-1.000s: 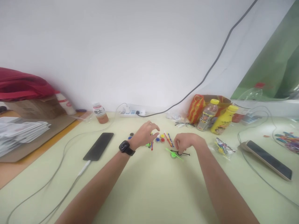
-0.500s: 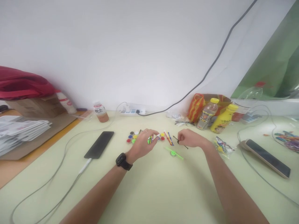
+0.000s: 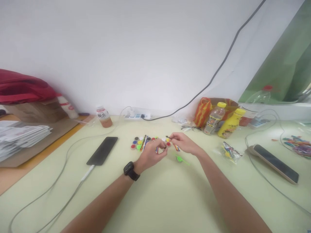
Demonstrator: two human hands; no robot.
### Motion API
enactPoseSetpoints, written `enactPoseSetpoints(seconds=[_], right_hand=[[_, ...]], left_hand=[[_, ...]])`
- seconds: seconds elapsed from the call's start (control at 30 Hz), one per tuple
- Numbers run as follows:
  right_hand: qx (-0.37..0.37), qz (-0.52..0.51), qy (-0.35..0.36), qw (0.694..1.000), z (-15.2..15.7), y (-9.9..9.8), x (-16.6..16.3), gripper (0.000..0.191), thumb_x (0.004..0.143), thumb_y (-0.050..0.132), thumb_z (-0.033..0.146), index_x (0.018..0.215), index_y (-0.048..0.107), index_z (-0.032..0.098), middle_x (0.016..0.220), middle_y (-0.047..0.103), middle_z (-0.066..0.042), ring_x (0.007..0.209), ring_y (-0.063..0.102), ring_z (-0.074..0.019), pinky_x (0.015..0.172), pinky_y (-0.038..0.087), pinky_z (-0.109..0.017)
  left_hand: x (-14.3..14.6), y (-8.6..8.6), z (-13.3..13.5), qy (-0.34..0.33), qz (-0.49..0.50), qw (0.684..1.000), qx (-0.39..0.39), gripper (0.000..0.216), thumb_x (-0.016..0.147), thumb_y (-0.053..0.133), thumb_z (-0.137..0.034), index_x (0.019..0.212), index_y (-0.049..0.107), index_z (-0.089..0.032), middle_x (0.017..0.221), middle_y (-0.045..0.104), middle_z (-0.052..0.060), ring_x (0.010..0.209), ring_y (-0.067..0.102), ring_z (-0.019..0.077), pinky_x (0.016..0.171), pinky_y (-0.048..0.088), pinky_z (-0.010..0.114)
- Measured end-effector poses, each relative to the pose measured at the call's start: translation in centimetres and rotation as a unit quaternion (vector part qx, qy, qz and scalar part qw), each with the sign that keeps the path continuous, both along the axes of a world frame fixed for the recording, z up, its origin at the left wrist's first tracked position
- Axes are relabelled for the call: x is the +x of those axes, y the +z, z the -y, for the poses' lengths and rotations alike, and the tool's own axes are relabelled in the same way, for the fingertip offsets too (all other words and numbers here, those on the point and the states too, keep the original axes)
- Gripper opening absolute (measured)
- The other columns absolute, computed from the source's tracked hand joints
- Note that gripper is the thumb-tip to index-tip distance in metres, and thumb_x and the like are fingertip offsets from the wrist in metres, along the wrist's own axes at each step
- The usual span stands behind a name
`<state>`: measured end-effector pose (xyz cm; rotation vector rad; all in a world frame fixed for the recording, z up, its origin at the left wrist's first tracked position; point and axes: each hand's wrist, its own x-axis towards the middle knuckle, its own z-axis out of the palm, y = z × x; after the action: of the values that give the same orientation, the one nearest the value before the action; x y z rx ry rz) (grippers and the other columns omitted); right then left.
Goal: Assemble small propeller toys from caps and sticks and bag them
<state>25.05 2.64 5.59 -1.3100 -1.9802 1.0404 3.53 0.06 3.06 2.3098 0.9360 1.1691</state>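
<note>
- Right hand (image 3: 183,142): reaches in from the right; thumb and forefinger are closed together on a thin black strip-like piece (image 3: 168,137), apparently plastic, at the far side of the group.
- Left hand (image 3: 152,152): fingers curled, thumb and forefinger tips almost meeting; a small dark patch shows between them, but I cannot tell whether it is a held piece.
- Governing relation: the black piece projects leftward from the right fingertips, its visible length running left to right, and lies to the far right of the left fingertips. The two sets of fingertips are near each other but apart. The right hand is the nearer, being in contact.
- Bright green plastic piece with a round centre and long thin arms (image 3: 179,159): rests on the pale green desk (image 3: 155,200), on the near side of the right hand, untouched; long axis slants from far left to near right.
- Small round multicoloured discs (image 3: 133,147): grouped beyond and left of the left hand.
- Flat black phone (image 3: 102,151): well left of both hands.
</note>
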Motion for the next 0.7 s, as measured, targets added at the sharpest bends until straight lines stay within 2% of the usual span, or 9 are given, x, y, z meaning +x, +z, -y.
enactPoseSetpoints(seconds=[0.1,0.17,0.27,0.33,0.43,0.57,0.7], right_hand=[[0.061,0.147,-0.098,0.982,-0.9,-1.6,1.9,0.016,0.089,0.051,0.019,0.097,0.066,0.018,0.081,0.068,-0.003,0.072,0.058,-0.0162,0.065,0.041,-0.025],[0.068,0.187,-0.118,0.973,-1.2,-2.4,2.7,0.015,0.088,0.054,0.016,0.097,0.067,0.017,0.086,0.069,-0.006,0.079,0.060,-0.0181,0.069,0.040,-0.026],[0.074,0.211,-0.131,0.966,-0.6,-2.6,3.0,0.012,0.088,0.058,0.018,0.097,0.066,0.018,0.102,0.070,-0.011,0.092,0.063,-0.0213,0.073,0.040,-0.027],[0.071,0.223,-0.117,0.965,0.4,-2.1,2.8,0.007,0.090,0.061,0.025,0.092,0.065,0.019,0.101,0.070,-0.010,0.090,0.063,-0.0211,0.072,0.039,-0.027],[0.017,0.231,-0.033,0.972,2.4,-1.1,2.5,0.016,0.084,0.070,0.035,0.083,0.063,0.021,0.087,0.069,-0.004,0.075,0.061,-0.0181,0.063,0.038,-0.027],[-0.055,0.178,0.048,0.981,3.8,-0.7,2.6,0.014,0.077,0.072,0.024,0.082,0.059,0.021,0.074,0.063,0.001,0.065,0.056,-0.0152,0.057,0.037,-0.026],[-0.090,-0.019,0.046,0.995,3.4,-0.7,2.4,0.021,0.082,0.072,0.034,0.089,0.058,0.020,0.071,0.060,0.003,0.066,0.056,-0.0143,0.061,0.044,-0.026]], left_hand=[[-0.2,-0.7,0.0,0.005,-0.079,0.997,-0.017,0.010,0.091,0.067,-0.024,0.082,0.064,-0.022,0.092,0.073,0.003,0.086,0.068,0.0201,0.080,0.053,0.034],[-0.3,-1.1,-0.1,0.018,-0.130,0.991,-0.021,0.002,0.089,0.069,-0.024,0.090,0.070,-0.023,0.098,0.072,0.005,0.091,0.068,0.0229,0.082,0.053,0.036],[-0.5,-1.5,-0.3,0.033,-0.181,0.983,0.008,0.006,0.089,0.071,-0.024,0.094,0.076,-0.024,0.101,0.072,0.008,0.099,0.067,0.0269,0.088,0.052,0.042],[-0.6,-1.5,-0.6,0.034,-0.204,0.978,0.037,0.009,0.092,0.068,-0.023,0.090,0.077,-0.025,0.098,0.074,0.007,0.101,0.065,0.0286,0.091,0.050,0.045],[-0.7,-1.4,-0.8,0.045,-0.212,0.973,0.078,0.014,0.094,0.064,-0.020,0.095,0.077,-0.025,0.104,0.077,0.006,0.105,0.061,0.0302,0.093,0.049,0.048],[-0.6,-1.1,-0.3,0.056,-0.168,0.979,0.100,0.019,0.096,0.062,-0.020,0.111,0.073,-0.025,0.109,0.076,0.006,0.105,0.061,0.0283,0.097,0.049,0.048],[0.0,-0.7,0.7,0.029,-0.105,0.991,0.074,0.020,0.099,0.061,-0.027,0.118,0.069,-0.025,0.110,0.075,0.006,0.105,0.064,0.0245,0.099,0.051,0.043]])
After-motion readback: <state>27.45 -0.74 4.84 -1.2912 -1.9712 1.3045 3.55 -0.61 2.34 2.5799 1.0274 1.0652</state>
